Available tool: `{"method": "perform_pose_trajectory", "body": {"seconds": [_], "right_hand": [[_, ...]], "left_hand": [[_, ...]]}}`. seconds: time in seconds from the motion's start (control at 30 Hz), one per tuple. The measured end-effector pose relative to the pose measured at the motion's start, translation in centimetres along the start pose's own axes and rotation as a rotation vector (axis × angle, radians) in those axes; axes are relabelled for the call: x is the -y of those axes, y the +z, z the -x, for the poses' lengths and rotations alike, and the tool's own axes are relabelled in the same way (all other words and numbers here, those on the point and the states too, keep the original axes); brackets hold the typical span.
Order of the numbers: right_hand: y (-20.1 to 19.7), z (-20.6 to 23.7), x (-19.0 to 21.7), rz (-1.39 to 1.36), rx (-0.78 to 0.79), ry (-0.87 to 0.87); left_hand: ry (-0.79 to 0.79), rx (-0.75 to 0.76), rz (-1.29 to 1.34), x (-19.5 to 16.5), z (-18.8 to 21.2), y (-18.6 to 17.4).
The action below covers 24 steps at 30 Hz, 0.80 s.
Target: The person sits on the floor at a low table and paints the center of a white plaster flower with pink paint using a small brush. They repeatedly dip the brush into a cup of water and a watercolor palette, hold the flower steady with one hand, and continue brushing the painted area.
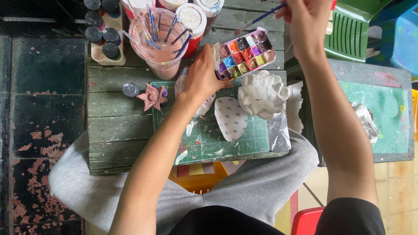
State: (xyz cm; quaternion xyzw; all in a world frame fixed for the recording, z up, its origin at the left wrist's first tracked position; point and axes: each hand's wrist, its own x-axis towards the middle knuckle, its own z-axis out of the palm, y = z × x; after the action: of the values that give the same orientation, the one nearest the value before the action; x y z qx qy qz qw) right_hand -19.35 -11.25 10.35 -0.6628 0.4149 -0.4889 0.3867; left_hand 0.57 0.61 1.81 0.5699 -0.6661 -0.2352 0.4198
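My left hand (203,75) grips the near edge of a small paint palette (246,54) with many coloured wells, holding it tilted above the table. My right hand (306,21) pinches a thin blue-handled paintbrush (258,19), its tip hovering just above the palette's far edge. Right below the palette, a white unpainted clay flower (263,94) rests on a green cutting mat (217,140). A smaller pink-painted clay flower (153,97) lies at the mat's left corner.
A clear cup of pinkish water holding several brushes (160,45) stands behind the mat. Paint bottles (103,31) crowd the back left, jars (193,21) the back. A sandpaper sheet (230,117) lies on the mat. Another green table (383,113) sits right.
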Motion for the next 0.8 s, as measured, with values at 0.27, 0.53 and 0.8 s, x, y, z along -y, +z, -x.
{"method": "perform_pose_trajectory", "body": {"seconds": [0.27,0.53,0.8], "right_hand": [[4.3,3.9,-0.1,0.531,0.235,-0.279],[3.2,3.5,-1.1,0.504,0.191,-0.237],[3.3,4.4,-1.2,0.67,0.376,-0.544]], "left_hand": [[-0.018,0.015,0.018,0.5,0.0,0.5],[-0.042,0.034,0.01,0.9,0.1,0.7],[-0.006,0.01,0.035,1.4,0.2,1.0]]}}
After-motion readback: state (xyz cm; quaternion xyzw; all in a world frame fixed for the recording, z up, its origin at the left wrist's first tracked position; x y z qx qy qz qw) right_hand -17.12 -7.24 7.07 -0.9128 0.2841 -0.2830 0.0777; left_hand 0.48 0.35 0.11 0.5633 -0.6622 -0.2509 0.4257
